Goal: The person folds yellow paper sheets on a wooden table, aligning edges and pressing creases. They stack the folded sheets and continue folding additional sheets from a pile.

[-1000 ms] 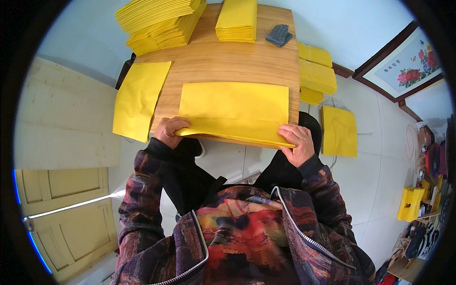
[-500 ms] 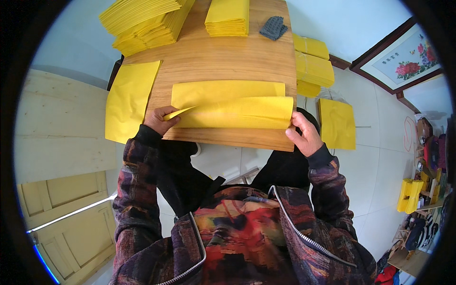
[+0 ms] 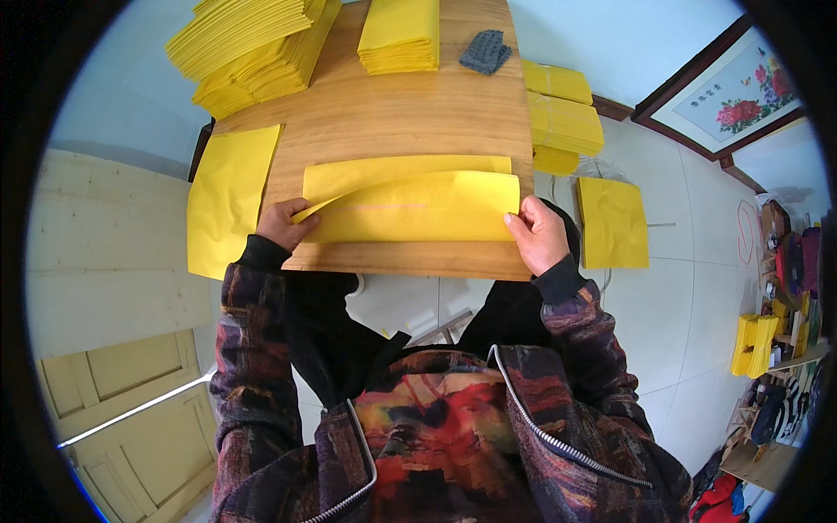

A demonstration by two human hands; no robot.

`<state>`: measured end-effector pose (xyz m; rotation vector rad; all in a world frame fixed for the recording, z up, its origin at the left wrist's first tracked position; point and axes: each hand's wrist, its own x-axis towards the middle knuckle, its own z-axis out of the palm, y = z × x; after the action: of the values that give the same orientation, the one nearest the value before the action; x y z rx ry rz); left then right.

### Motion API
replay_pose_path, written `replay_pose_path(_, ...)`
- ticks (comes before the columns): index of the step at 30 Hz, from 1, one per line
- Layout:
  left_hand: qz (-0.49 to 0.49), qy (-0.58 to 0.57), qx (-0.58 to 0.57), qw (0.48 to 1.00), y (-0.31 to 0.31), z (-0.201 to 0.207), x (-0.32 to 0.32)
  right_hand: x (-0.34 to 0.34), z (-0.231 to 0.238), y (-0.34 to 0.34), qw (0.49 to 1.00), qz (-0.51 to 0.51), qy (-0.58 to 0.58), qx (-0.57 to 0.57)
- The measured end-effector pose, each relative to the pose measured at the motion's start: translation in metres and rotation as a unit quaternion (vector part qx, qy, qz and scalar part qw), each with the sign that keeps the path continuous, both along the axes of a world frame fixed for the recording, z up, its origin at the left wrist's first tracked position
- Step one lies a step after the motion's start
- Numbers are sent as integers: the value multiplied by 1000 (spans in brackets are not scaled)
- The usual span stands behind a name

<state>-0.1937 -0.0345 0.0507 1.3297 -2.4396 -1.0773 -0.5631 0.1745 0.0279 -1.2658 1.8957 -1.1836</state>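
Note:
A yellow paper sheet [image 3: 410, 209], folded over lengthwise, lies across the near part of the wooden table. Its upper flap is lifted and bowed, and a strip of the lower layer shows beyond it. My left hand [image 3: 286, 225] is closed on the flap's left end, thumb on top. At the right end my right hand [image 3: 539, 234] pinches the flap's edge between thumb and fingers. Left of my left hand, a flat yellow sheet [image 3: 228, 196] hangs partly past the table's left edge.
Tall yellow paper stacks [image 3: 261, 52] stand at the far left of the table [image 3: 392, 113], with another folded stack [image 3: 399, 35] beside them. A grey knitted item [image 3: 485, 52] lies far right. Bundled yellow paper [image 3: 562, 122] and a yellow pile [image 3: 613, 222] sit past the right edge.
My right hand has closed its thumb onto the flap's right end, where its fingers were looser before. The flap's front has opened out smoother. The whole view has shifted slightly.

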Motion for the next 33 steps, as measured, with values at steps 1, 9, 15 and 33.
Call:
replay_pose_path(1,13,-8,8,1000,-1,-2,1,-1,1,-1,1000,-8,25,12)
replay_pose_path(9,48,45,72,995,-8,-19,8,4,17,-15,974,-26,204,95)
replay_pose_path(15,118,31,98,988,-10,-21,6,10,26,-19,952,-30,269,140)
replay_pose_path(33,126,125,59,982,-4,-37,5,4,30,-19,957,-27,241,157)
